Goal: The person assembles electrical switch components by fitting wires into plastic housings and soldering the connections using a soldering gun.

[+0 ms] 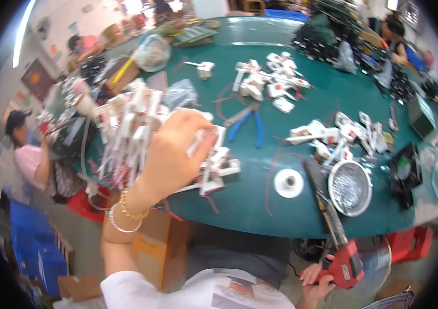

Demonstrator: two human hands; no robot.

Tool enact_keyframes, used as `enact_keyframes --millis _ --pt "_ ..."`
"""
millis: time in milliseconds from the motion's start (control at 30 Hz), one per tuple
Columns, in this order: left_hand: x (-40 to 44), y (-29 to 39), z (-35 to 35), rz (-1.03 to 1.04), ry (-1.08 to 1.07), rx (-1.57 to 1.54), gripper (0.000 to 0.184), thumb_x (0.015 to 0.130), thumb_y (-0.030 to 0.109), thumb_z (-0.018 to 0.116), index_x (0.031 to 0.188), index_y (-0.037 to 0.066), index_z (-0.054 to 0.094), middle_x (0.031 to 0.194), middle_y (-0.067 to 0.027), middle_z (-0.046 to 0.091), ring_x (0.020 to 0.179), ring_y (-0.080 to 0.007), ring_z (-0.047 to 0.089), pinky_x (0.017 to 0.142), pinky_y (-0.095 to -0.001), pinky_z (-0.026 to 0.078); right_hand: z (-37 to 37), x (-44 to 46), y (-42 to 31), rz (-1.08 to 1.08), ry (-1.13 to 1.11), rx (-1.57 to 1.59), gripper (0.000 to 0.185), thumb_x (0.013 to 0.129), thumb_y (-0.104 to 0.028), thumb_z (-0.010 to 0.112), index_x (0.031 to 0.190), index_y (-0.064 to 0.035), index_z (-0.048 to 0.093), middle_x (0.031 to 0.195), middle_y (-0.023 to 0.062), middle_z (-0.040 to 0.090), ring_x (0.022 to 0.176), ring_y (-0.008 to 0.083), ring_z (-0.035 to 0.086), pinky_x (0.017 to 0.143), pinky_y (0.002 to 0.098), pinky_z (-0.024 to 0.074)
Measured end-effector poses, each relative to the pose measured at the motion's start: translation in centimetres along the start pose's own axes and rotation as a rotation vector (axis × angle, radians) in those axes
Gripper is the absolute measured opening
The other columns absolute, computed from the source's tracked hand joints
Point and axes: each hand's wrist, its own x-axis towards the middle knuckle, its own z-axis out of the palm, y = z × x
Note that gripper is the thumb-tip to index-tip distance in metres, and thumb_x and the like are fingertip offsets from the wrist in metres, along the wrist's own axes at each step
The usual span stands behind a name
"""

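Over the pile of white plastic parts [126, 129] at the left of the green table, my left hand [180, 141] is curled, with a white part [195, 142] partly showing between thumb and fingers. Motion blurs that hand a little. My right hand [316, 280] is low at the table's front edge, its fingers closed round the handle end of a red power tool [347, 265]. A long dark piece [327, 206] extends from the tool onto the table, beside a metal bowl of small shiny pieces [350, 188].
Blue-handled pliers [252, 126] lie mid-table. Near them are a white spool [288, 183] and two groups of white parts [275, 77], [342, 135] with red wires. Black items [332, 33] are heaped at the back right. Other people sit round the table's far sides.
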Motion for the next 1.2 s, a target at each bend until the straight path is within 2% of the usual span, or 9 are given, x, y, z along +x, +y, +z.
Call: enact_keyframes --millis 33,133,267,467,600,833,967,1033,1200 --pt "0.4 1.0 1.1 0.161 -0.247 0.028 0.018 0.08 0.008 0.061 0.097 0.002 0.057 0.101 -0.0127 0.057 0.092 -0.0261 0.056 0.078 -0.0353 0.045 0.6 0.5 -0.4 -0.006 -0.068 -0.042 0.062 0.089 -0.046 0.048 0.123 0.0034 0.032 0.047 0.0015 0.038 0.035 0.0133 0.037 0.037 0.0272 0.037" --pt "3.2 2.2 5.0 0.35 -0.435 0.059 0.027 0.079 0.011 0.061 0.104 0.004 0.053 0.109 -0.0149 0.052 0.101 -0.0325 0.051 0.082 -0.0404 0.044 0.8 0.8 -1.2 -0.018 -0.08 -0.051 0.062 0.089 -0.047 0.048 0.123 0.0031 0.033 0.047 0.0014 0.038 0.035 0.0134 0.038 0.037 0.0274 0.0376" --pt "10.7 -0.6 14.0 0.18 -0.639 0.452 0.03 0.081 0.018 0.058 0.106 0.002 0.051 0.105 -0.0197 0.053 0.101 -0.0345 0.052 0.079 -0.0444 0.046 0.6 0.4 -1.1 -0.009 -0.033 -0.034 0.064 0.087 -0.048 0.05 0.123 0.0024 0.033 0.047 0.0011 0.039 0.037 0.0135 0.04 0.039 0.0273 0.0383" --pt "15.7 -4.5 21.9 0.038 -0.363 0.549 0.022 0.078 0.015 0.056 0.096 0.004 0.058 0.093 -0.0158 0.062 0.093 -0.0282 0.06 0.077 -0.04 0.047 -0.6 -0.3 -1.4 -0.057 0.008 -0.052 0.063 0.087 -0.048 0.051 0.123 0.0017 0.034 0.047 0.0012 0.039 0.037 0.0139 0.04 0.038 0.0286 0.0386" --pt "16.6 -5.7 26.2 -0.029 -0.249 0.664 0.022 0.078 0.015 0.056 0.098 0.008 0.058 0.1 -0.0151 0.056 0.097 -0.0296 0.054 0.081 -0.0404 0.044 -1.2 -0.1 -1.5 -0.077 0.091 -0.045 0.059 0.089 -0.046 0.049 0.122 0.0011 0.034 0.048 0.0016 0.038 0.036 0.0142 0.04 0.037 0.0293 0.0381" --pt "17.8 -5.8 25.7 -0.002 -0.454 0.604 0.02 0.078 0.011 0.055 0.097 0.009 0.061 0.094 -0.0124 0.063 0.099 -0.0257 0.057 0.082 -0.0432 0.038 -1.0 -0.2 -1.6 -0.105 0.144 -0.042 0.058 0.089 -0.045 0.049 0.122 0.0009 0.034 0.048 0.0018 0.037 0.035 0.0138 0.038 0.036 0.0285 0.0373" --pt "19.8 -4.2 22.1 0.321 -0.235 0.568 0.015 0.077 0.011 0.057 0.092 0.008 0.057 0.082 -0.01 0.066 0.079 -0.0236 0.065 0.08 -0.0426 0.041 -0.5 0.5 -1.8 -0.11 0.127 -0.049 0.057 0.09 -0.044 0.048 0.121 0.0008 0.034 0.048 0.0016 0.037 0.035 0.0133 0.037 0.036 0.0284 0.0367" --pt "20.8 -2.7 19.1 0.411 -0.238 0.547 0.016 0.077 0.012 0.057 0.092 0.006 0.057 0.082 -0.0109 0.066 0.08 -0.0252 0.065 0.077 -0.0431 0.044 -0.1 0.8 -2.1 -0.132 0.106 -0.072 0.056 0.09 -0.044 0.048 0.121 0.0008 0.034 0.048 0.0016 0.037 0.035 0.0132 0.037 0.036 0.0283 0.0366" --pt "20.8 0.4 13.6 0.253 -0.345 0.335 0.014 0.079 0.01 0.055 0.092 0.005 0.055 0.081 -0.0138 0.064 0.081 -0.0307 0.061 0.071 -0.0423 0.046 0.5 1.1 -1.7 -0.157 0.1 -0.019 0.056 0.09 -0.044 0.047 0.121 0.0007 0.034 0.048 0.0015 0.037 0.034 0.013 0.036 0.036 0.0272 0.0359"
